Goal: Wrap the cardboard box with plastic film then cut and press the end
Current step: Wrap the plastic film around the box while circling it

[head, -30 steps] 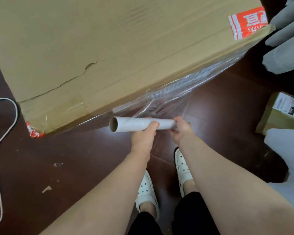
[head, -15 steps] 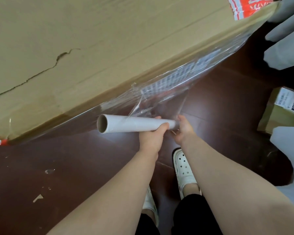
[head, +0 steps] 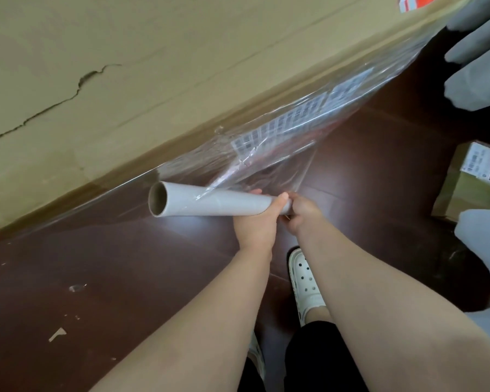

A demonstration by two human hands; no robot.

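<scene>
Head view: at the far left a pale scrap [head: 57,334] lies on the dark wooden floor [head: 125,264]. Above it the big cardboard box [head: 125,66] fills the upper left and middle, with a jagged crack [head: 77,91] running across its top face. Clear plastic film [head: 280,142] clings to the box's near side and stretches from it to the white roll [head: 210,203], held roughly level in front of the box with its open end to the left. The left hand [head: 255,224] is wrapped round the roll near its right end, thumb on top. Just beside it the right hand [head: 303,213] seems to grip the roll's very tip, but its fingers are partly hidden. Below is a white shoe [head: 306,281]. Farther right sit a small labelled parcel [head: 470,182] and grey padded shapes [head: 478,66].
</scene>
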